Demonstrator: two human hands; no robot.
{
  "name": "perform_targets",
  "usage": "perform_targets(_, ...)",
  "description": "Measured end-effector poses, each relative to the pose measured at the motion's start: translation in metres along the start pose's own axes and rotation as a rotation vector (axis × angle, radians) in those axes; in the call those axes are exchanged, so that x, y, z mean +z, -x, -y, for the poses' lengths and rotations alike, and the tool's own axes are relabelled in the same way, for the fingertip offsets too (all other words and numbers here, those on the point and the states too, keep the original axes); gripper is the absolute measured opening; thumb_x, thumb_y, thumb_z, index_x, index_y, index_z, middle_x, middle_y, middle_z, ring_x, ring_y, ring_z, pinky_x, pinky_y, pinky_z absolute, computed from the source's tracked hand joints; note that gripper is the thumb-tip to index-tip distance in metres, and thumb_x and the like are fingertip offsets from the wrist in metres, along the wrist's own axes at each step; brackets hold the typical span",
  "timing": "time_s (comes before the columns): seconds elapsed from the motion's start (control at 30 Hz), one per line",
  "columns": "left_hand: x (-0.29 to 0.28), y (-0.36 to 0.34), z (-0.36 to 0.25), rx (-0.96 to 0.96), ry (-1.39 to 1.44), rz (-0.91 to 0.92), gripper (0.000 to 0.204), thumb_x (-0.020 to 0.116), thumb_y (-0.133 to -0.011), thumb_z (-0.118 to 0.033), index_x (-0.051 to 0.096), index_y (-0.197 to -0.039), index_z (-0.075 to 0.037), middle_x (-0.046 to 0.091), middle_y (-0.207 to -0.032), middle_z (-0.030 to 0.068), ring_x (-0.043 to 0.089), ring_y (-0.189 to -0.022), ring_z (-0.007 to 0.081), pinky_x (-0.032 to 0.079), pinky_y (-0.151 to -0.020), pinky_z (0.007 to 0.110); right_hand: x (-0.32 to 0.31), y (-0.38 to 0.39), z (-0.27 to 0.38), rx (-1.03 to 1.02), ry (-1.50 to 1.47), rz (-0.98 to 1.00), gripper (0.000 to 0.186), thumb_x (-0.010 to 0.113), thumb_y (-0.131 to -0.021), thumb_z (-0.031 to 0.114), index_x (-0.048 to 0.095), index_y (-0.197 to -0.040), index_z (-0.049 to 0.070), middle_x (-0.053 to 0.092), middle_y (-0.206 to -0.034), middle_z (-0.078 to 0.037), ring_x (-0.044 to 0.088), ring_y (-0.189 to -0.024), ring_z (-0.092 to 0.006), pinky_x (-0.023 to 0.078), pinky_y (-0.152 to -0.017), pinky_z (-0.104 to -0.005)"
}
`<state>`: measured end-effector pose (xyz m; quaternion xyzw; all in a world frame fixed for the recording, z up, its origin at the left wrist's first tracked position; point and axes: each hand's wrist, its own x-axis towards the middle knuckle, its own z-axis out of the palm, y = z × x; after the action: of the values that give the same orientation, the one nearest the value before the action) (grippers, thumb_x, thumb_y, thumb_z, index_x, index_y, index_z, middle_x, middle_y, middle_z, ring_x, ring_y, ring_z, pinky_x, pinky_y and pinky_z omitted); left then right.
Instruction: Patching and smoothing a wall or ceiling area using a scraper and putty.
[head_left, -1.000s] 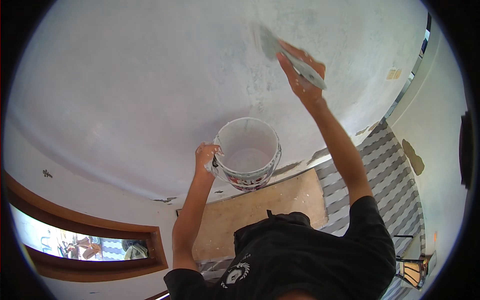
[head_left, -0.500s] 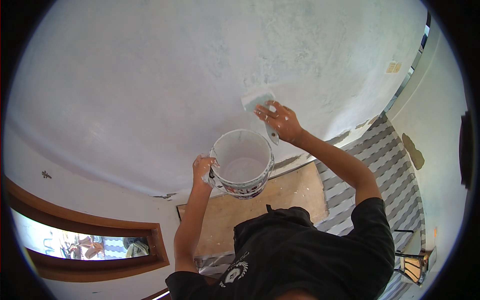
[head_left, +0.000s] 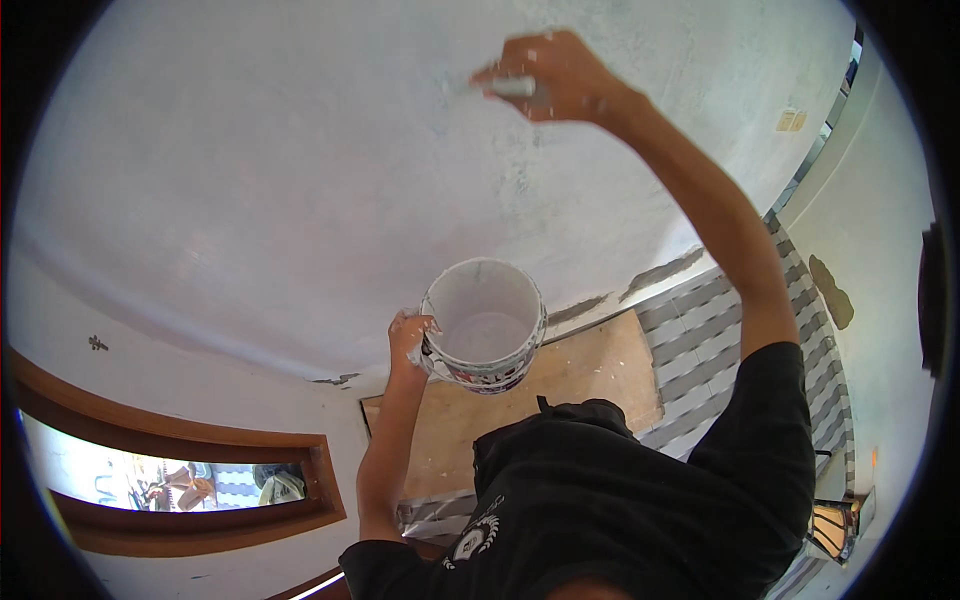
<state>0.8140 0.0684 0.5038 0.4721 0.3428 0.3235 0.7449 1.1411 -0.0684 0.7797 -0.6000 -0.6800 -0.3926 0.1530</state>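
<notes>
Bucket (head_left: pixel 482 290) has left hand (head_left: pixel 408 336) gripping its rim (head_left: pixel 483 262), right hand (head_left: pixel 562 78) well apart.

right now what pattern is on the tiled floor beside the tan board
The tiled floor has alternating grey and whitish bands; the head view shows it.

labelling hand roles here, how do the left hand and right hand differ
The left hand grips the rim of a white plastic bucket; the right hand holds a blurred putty knife. The left hand is lower in view; the right hand is near the top. Both are bare and spattered white.
</notes>
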Motion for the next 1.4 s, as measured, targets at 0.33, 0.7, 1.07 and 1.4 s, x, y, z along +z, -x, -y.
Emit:
perform_targets(0.33, -0.008, 0.008, 0.005, 0.054, -0.11, -0.028, 0.02, 0.06, -0.067, 0.006, 0.046, -0.079, -0.001, 0.056, -0.06, 0.0108, 0.055, -0.049, 0.0207, 0.046, -0.05, 0.032, -0.028, -0.044, 0.002, -0.078, 0.132, -0.54, 0.033, 0.068, -0.075, 0.011, 0.068, -0.108, 0.011, 0.07, -0.104, -0.005, 0.064, -0.092, -0.0225, 0.055, -0.071, -0.0334)
perform_targets(0.7, -0.016, 0.02, 0.0, -0.033, -0.099, -0.109, 0.023, 0.064, -0.068, 0.007, 0.047, -0.083, 0.002, 0.058, -0.062, 0.0125, 0.057, -0.05, 0.0204, 0.047, -0.049, 0.031, 0.104, 0.1, 0.099, 0.179, -0.017, -0.301, 0.032, 0.062, -0.077, 0.014, 0.071, -0.107, 0.015, 0.065, -0.12, 0.0, 0.06, -0.1, -0.0224, 0.056, -0.067, -0.0314)
perform_targets(1.07, -0.046, 0.017, 0.009, 0.068, -0.131, -0.004, 0.023, 0.063, -0.069, 0.005, 0.046, -0.083, 0.002, 0.057, -0.061, 0.0122, 0.058, -0.051, 0.022, 0.05, -0.051, 0.033, 0.024, 0.012, 0.063, 0.235, -0.035, 0.006, 0.035, 0.074, -0.069, 0.017, 0.071, -0.103, 0.025, 0.066, -0.094, 0.005, 0.062, -0.083, -0.0117, 0.052, -0.056, -0.0275)
perform_targets(1.4, -0.038, 0.031, 0.0, -0.03, -0.103, -0.083, 0.021, 0.06, -0.067, 0.007, 0.047, -0.083, 0.002, 0.056, -0.061, 0.0124, 0.056, -0.05, 0.0214, 0.048, -0.051, 0.033, -0.058, -0.055, 0.049, 0.186, 0.012, -0.377, 0.028, 0.071, -0.074, 0.009, 0.071, -0.101, 0.013, 0.071, -0.104, -0.002, 0.064, -0.091, -0.0223, 0.056, -0.068, -0.0314)
